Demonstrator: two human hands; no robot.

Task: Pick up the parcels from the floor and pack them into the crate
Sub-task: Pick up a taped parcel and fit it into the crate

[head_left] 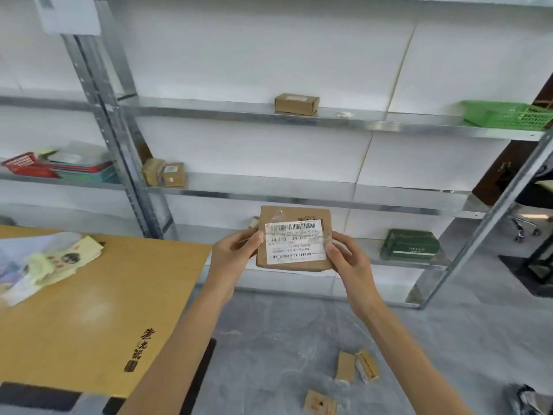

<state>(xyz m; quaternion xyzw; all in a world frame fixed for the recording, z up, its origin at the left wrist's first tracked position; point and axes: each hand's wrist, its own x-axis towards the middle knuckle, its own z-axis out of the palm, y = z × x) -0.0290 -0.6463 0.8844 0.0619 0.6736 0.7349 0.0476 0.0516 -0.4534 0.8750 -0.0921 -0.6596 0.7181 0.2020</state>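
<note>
Both hands are clamped on one parcel [294, 235]: left hand [236, 253] pinches its left edge, right hand [348, 259] its right edge. The label faces you and the parcel is up in the air in front of the shelving. Hold by the edges with thumbs on the front so it doesn't twist. The likely target is the green crate [505, 115] on the upper shelf at right, but that's a guess. Carry the parcel level and lay it flat against a crate wall. Three small parcels [345, 366] lie on the floor [269, 339] by your right arm.
</note>
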